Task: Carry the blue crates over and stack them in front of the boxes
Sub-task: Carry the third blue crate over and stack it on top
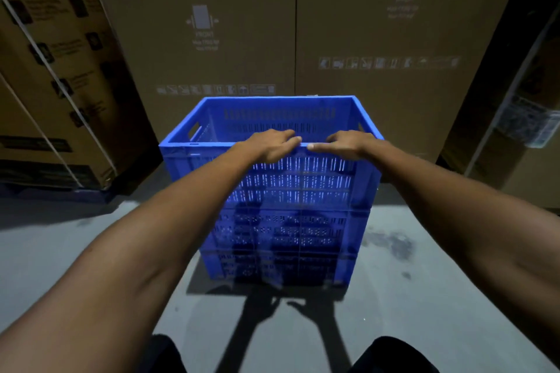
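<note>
Seating top blue crate (274, 142) on the blue stack (285, 239) right in front of the boxes (303, 39), fingers of left hand (274, 144) and right hand (348, 144) curling over the near rim, gripping loosely; next probably letting go cleanly and going for another crate.

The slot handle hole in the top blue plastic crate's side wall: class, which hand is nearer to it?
Left. The left hand rests on the near rim nearer the slot handle hole; the right hand is farther along.

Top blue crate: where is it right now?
In the head view, the top blue crate sits centre frame on the crate stack, before the cardboard boxes, left hand and right hand on its near rim.
</note>
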### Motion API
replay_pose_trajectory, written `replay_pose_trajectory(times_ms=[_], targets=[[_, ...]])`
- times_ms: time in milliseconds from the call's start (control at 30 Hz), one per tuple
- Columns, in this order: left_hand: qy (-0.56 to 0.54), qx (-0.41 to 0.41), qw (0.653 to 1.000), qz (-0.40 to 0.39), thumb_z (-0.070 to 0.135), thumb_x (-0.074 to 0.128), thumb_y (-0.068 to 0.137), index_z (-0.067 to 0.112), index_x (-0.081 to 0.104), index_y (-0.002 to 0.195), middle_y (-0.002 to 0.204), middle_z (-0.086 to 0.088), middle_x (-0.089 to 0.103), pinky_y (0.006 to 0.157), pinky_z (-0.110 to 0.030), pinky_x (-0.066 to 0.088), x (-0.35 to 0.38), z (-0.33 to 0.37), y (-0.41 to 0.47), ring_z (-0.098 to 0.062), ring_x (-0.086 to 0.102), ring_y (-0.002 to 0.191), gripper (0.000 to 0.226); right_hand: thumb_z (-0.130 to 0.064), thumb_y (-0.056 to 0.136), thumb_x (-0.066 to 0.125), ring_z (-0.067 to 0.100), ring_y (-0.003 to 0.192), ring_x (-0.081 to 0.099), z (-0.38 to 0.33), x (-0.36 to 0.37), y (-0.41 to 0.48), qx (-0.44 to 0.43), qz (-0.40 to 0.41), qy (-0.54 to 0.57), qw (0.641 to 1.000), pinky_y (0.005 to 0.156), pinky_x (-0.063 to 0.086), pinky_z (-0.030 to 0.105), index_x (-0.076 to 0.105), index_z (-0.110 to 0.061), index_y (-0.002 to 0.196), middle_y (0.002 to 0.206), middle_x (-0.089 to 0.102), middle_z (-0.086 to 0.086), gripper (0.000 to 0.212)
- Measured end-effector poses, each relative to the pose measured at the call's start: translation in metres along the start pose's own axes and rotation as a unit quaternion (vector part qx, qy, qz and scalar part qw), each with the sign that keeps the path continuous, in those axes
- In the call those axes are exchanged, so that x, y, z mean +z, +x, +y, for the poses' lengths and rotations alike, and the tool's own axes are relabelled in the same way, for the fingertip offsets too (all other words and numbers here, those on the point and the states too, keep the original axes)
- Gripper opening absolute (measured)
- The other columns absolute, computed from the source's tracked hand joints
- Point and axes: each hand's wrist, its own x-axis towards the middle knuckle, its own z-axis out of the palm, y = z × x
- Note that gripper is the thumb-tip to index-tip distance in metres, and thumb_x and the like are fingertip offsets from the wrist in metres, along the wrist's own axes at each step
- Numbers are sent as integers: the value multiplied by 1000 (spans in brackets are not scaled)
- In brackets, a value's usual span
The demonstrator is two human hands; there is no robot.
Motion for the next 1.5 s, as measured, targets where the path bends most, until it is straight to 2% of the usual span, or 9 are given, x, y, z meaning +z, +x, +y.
replay_pose_trajectory(times_ms=[133, 233, 300, 433, 533, 700, 800, 967, 1500], targets=[[70, -66, 994, 58, 73, 4, 88, 24, 48, 106, 112, -10, 64, 97, -60, 31, 2, -31, -12, -31, 56, 106, 68, -103, 55, 1, 27, 120, 53, -37, 5, 8, -19, 11, -13, 1000, 89, 40, 50, 57, -31, 131, 135, 58, 1, 119], [96, -51, 989, 99, 69, 1, 89, 23, 49, 103, 101, -11, 66, 91, -57, 36, 10, -30, -7, -30, 58, 96, 68, -97, 62, -9, 24, 80, 55, -47, 22, 15, -16, 99, -54, 993, 66, 36, 40, 68, -28, 111, 91, 68, 2, 114], [107, -47, 983, 138, 66, 2, 89, 20, 53, 109, 98, -11, 67, 86, -53, 38, 16, -29, -5, -31, 59, 94, 71, -93, 67, -11, 23, 71, 53, -48, 29, 14, -20, 156, -82, 984, 61, 35, 38, 70, -28, 106, 71, 60, -1, 111], [97, -46, 985, 133, 64, 6, 93, 19, 53, 117, 110, -12, 65, 90, -54, 38, 13, -27, -8, -33, 56, 106, 69, -82, 81, -5, 27, 94, 61, -51, 29, 11, -18, 151, -87, 984, 75, 41, 45, 64, -32, 119, 95, 69, 3, 93], [80, -52, 988, 118, 64, 10, 94, 18, 50, 122, 119, -13, 61, 95, -57, 36, 11, -29, -10, -34, 52, 114, 67, -64, 96, 6, 33, 111, 54, -59, 30, 6, -5, 170, -79, 982, 93, 33, 57, 60, -28, 121, 112, 65, 5, 70], [97, -46, 967, 230, 54, 19, 98, 13, 59, 99, 93, -10, 68, 83, -47, 38, 28, -33, -13, -29, 58, 91, 57, -49, 101, 13, 30, 97, 54, -76, 59, 6, 27, 289, -96, 952, 82, 33, 48, 61, -22, 110, 103, 64, 6, 56], [40, -52, 973, 220, 52, 25, 99, 11, 57, 99, 97, -11, 66, 81, -46, 38, 17, -33, -22, -31, 57, 94, 52, -52, 101, 18, 31, 105, 52, -89, 52, 3, 36, 241, -63, 968, 86, 34, 49, 56, -21, 120, 116, 62, 7, 53], [-53, -77, 978, 186, 49, 33, 100, 8, 51, 117, 120, -14, 57, 87, -49, 39, -69, -24, -50, -35, 48, 113, 48, -54, 98, 35, 36, 124, 40, -134, -10, -27, 22, 179, 54, 982, 96, 39, 55, 29, -18, 147, 143, 42, 13, 61], [-123, -34, 975, 182, 44, 39, 100, 12, 51, 129, 130, -8, 56, 96, -46, 41, -460, 38, -164, -29, 46, 121, 45, -35, 91, 61, 37, 123, 42, -263, -371, -147, 13, 189, 163, 968, 95, 41, 46, 22, -14, 150, 140, 41, 16, 74]])
